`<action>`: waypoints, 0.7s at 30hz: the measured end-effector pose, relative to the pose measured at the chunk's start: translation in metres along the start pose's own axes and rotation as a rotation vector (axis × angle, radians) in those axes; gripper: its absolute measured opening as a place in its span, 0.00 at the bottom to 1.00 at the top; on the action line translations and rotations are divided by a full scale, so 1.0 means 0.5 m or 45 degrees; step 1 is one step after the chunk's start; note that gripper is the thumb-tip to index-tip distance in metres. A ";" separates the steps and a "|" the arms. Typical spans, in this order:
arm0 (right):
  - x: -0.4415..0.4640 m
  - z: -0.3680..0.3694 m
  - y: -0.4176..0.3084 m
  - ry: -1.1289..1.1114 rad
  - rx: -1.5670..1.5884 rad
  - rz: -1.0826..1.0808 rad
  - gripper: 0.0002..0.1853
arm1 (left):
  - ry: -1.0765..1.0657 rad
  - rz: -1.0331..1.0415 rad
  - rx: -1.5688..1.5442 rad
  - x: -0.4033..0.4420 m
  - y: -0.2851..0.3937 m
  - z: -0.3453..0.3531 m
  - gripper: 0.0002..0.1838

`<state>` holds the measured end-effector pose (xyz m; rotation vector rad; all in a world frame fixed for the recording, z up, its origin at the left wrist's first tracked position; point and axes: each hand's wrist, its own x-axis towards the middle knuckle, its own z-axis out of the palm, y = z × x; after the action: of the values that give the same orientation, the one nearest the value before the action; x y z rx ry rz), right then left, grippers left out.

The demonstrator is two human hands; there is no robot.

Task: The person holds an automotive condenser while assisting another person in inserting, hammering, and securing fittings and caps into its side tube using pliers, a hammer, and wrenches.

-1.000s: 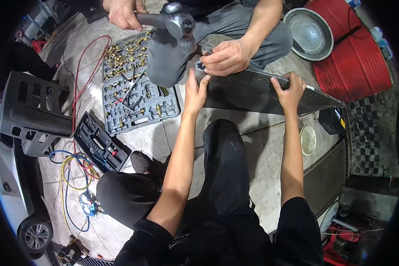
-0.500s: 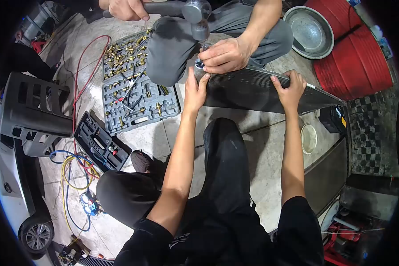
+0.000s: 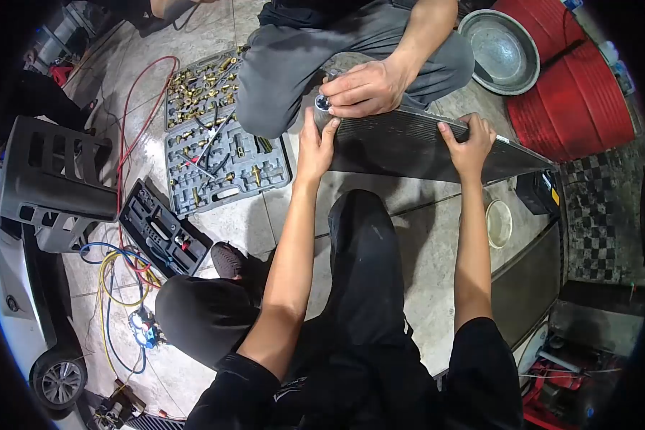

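A dark finned condenser [image 3: 398, 147], the flat car-radiator kind, stands tilted on the floor in front of me. My left hand [image 3: 315, 149] is wrapped round the grey cylinder at its left end, thumb on the near side. My right hand [image 3: 471, 143] grips the upper edge toward the right end, thumb in front and fingers over the top. At the cylinder's round open top [image 3: 322, 102], a co-worker's hand [image 3: 365, 89] pinches a short metal piece whose kind I cannot make out. That person's other forearm [image 3: 170, 6] is at the top left edge, its hand out of sight.
Left on the tiled floor lie a grey case of brass fittings [image 3: 226, 168], a black tool case [image 3: 166, 233] and gauge hoses [image 3: 111, 265]. A plastic stool [image 3: 61, 172] stands beyond. Right are a metal basin [image 3: 500, 54], a red drum [image 3: 570, 104] and a white bowl [image 3: 499, 223].
The co-worker's hammer, earlier over the cylinder's top, has swung up out of view with the hand holding it. My two hands and the condenser stay in place.
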<state>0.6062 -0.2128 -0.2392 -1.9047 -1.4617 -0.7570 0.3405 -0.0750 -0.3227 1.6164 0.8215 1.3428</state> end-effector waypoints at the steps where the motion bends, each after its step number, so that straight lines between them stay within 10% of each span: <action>1: -0.001 0.001 0.001 0.005 -0.004 -0.009 0.26 | -0.001 0.012 0.001 -0.001 0.001 0.000 0.21; 21: 0.001 0.000 -0.001 -0.001 0.004 -0.014 0.26 | 0.015 0.023 -0.024 0.001 0.011 0.000 0.18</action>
<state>0.6059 -0.2124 -0.2390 -1.8965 -1.4745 -0.7587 0.3403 -0.0770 -0.3175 1.6065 0.8006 1.3700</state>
